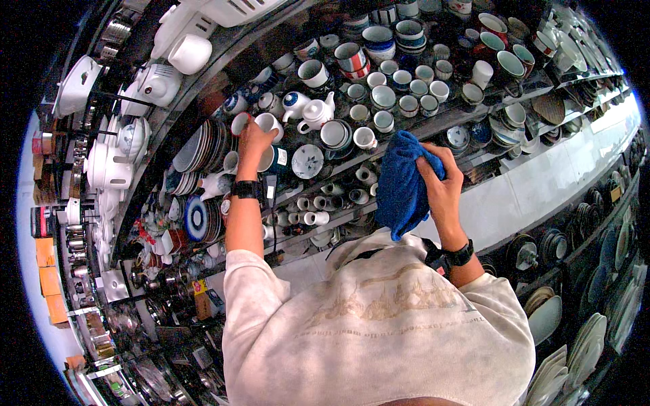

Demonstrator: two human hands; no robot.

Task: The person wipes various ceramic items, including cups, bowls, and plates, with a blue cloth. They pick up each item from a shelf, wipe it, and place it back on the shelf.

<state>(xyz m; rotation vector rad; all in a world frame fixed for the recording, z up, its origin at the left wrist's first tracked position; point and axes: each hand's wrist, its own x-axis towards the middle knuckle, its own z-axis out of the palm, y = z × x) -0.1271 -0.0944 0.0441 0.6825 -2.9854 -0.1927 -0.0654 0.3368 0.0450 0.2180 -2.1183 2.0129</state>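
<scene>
My left hand (255, 138) reaches over the shelf of crockery, its fingers at the rims of a red-rimmed cup (240, 123) and a white mug (269, 126); whether it grips either cannot be told. My right hand (441, 175) holds a bunched blue cloth (403, 185) in front of the shelf edge. Right of the left hand stand a white teapot (316, 112) and a blue-and-white teapot (294, 104). A dark mug with a label (274, 158) is just below the left hand, beside a flower-patterned saucer (307, 161).
Stacked plates (195, 149) stand on edge to the left. Many cups and bowls (383, 96) crowd the shelf, with small vases (316, 218) on a lower tier. White cookware (109, 162) lines the far-left shelf. Plates (543, 319) stand behind on the right.
</scene>
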